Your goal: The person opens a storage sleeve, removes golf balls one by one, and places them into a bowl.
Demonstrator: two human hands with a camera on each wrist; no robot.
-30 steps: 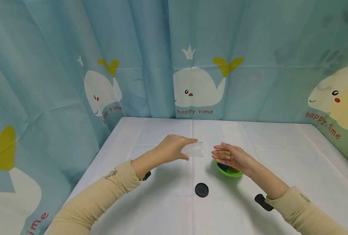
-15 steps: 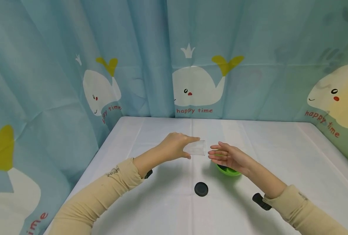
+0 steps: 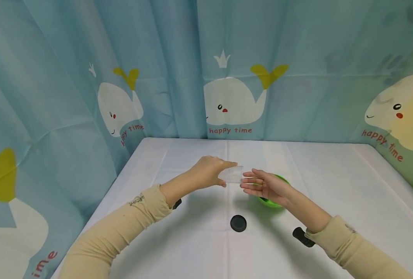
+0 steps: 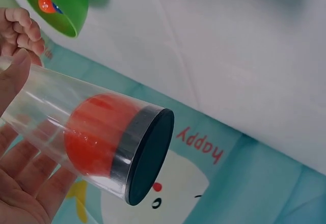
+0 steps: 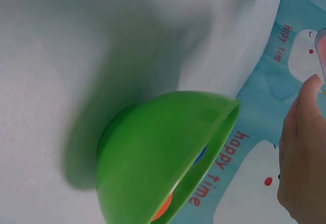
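My left hand (image 3: 209,172) grips a clear plastic tube (image 3: 233,174), held sideways above the table. In the left wrist view, a black cap (image 4: 150,155) closes one end, and an orange-red ball (image 4: 99,135) lies inside against it. My right hand (image 3: 265,186) holds nothing, its fingers extended beside the tube's other end; whether they touch it I cannot tell. Behind and below that hand is a green bowl (image 5: 158,142), partly hidden. An orange ball (image 4: 46,2) and something blue (image 4: 57,7) show inside the bowl.
A round black lid (image 3: 238,223) lies on the white-covered table (image 3: 199,248), in front of the hands. Black wrist devices (image 3: 303,237) sit below both forearms. Blue curtains (image 3: 178,77) printed with whales stand behind the table and at its sides.
My right hand has moved left, closer to the tube's end, uncovering the bowl's right rim. The left hand has shifted slightly right with the tube still in its grip.
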